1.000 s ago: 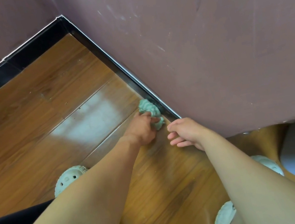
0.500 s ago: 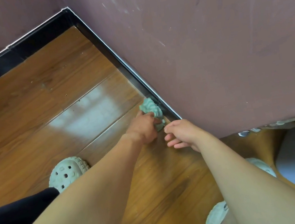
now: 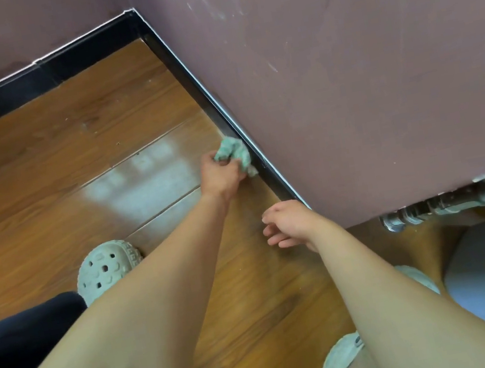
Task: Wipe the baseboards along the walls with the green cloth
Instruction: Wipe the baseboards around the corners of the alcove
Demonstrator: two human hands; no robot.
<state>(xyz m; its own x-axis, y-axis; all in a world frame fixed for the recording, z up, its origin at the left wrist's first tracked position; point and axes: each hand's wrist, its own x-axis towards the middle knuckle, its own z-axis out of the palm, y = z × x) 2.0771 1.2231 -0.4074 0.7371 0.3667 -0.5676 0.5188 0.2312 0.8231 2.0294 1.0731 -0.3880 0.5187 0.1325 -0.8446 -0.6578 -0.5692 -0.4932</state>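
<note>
— Well, where is the green cloth sitting?
— Bunched; the left hand is gripping it against the black baseboard, and the right hand is hovering nearby, fingers loosely spread

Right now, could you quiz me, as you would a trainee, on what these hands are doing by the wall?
1. True or false: the left hand grips the green cloth.
2. What is the cloth pressed against? A) the black baseboard B) a window C) a table leg
3. What does the right hand hold?
Key: 1 true; 2 A; 3 nothing, its fingers are loose.
</note>
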